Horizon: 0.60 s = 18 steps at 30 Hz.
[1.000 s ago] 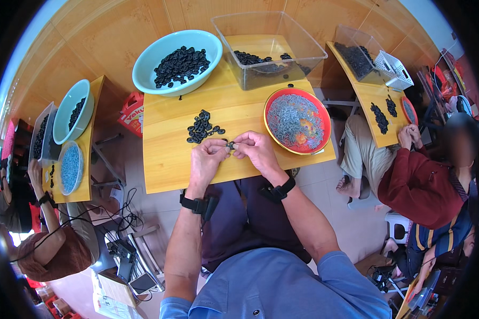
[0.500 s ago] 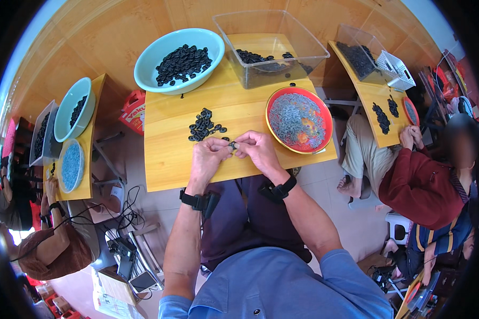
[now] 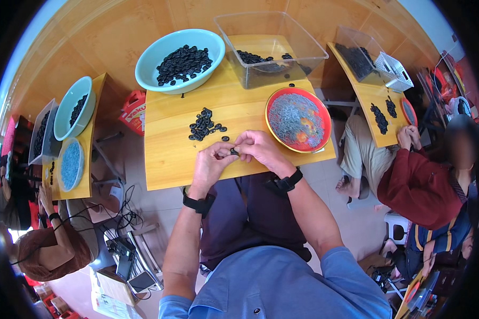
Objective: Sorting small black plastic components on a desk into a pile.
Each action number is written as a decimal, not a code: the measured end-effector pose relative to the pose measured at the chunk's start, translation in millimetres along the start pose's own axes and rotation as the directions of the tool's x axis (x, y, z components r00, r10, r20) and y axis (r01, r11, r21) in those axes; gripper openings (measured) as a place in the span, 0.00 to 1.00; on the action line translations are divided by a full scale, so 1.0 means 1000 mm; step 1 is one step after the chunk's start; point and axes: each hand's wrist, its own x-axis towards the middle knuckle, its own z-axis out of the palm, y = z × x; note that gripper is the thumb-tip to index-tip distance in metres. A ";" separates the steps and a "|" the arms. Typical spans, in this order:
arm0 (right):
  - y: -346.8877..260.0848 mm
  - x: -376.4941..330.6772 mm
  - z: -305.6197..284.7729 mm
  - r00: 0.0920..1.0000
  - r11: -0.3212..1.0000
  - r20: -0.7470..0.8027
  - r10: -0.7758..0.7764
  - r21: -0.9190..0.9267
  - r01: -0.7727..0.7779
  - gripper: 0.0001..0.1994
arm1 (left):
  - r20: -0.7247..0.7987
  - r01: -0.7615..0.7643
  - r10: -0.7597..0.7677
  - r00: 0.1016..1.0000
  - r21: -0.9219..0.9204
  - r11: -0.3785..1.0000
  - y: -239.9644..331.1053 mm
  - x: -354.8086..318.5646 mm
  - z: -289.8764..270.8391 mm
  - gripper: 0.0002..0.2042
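Observation:
My left hand point(image 3: 212, 165) and my right hand point(image 3: 261, 150) meet over the front of a small wooden table point(image 3: 165, 154). Between their fingertips they pinch a small black ring point(image 3: 234, 152). A loose pile of the same black rings point(image 3: 203, 125) lies on the table just beyond my left hand. A red bowl point(image 3: 298, 119) filled with fine grey pieces sits right of my right hand. Both wrists wear black bands.
A light blue basin of black rings point(image 3: 179, 53) and a clear plastic bin point(image 3: 269, 48) stand at the table's far edge. People sit at similar tables left point(image 3: 74, 138) and right point(image 3: 378, 106). Cables and boxes lie on the floor at lower left.
My hands stay together at the same spot over the table's front, with the fingers shifting slightly around the small black ring. The person at lower left has moved a little.

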 end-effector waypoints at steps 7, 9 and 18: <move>-0.001 -0.001 -0.005 0.998 0.999 0.032 0.052 0.004 -0.052 0.07 | -0.024 -0.033 0.035 0.999 0.089 0.996 0.011 -0.003 0.005 0.13; -0.002 -0.002 -0.004 0.998 0.999 0.037 0.054 -0.002 -0.054 0.06 | -0.022 -0.030 0.034 0.999 0.156 0.987 0.015 -0.005 0.005 0.14; 0.006 -0.002 0.003 0.999 0.999 -0.018 0.035 -0.004 -0.035 0.05 | -0.022 -0.072 0.080 0.997 0.260 0.963 0.013 -0.006 0.008 0.13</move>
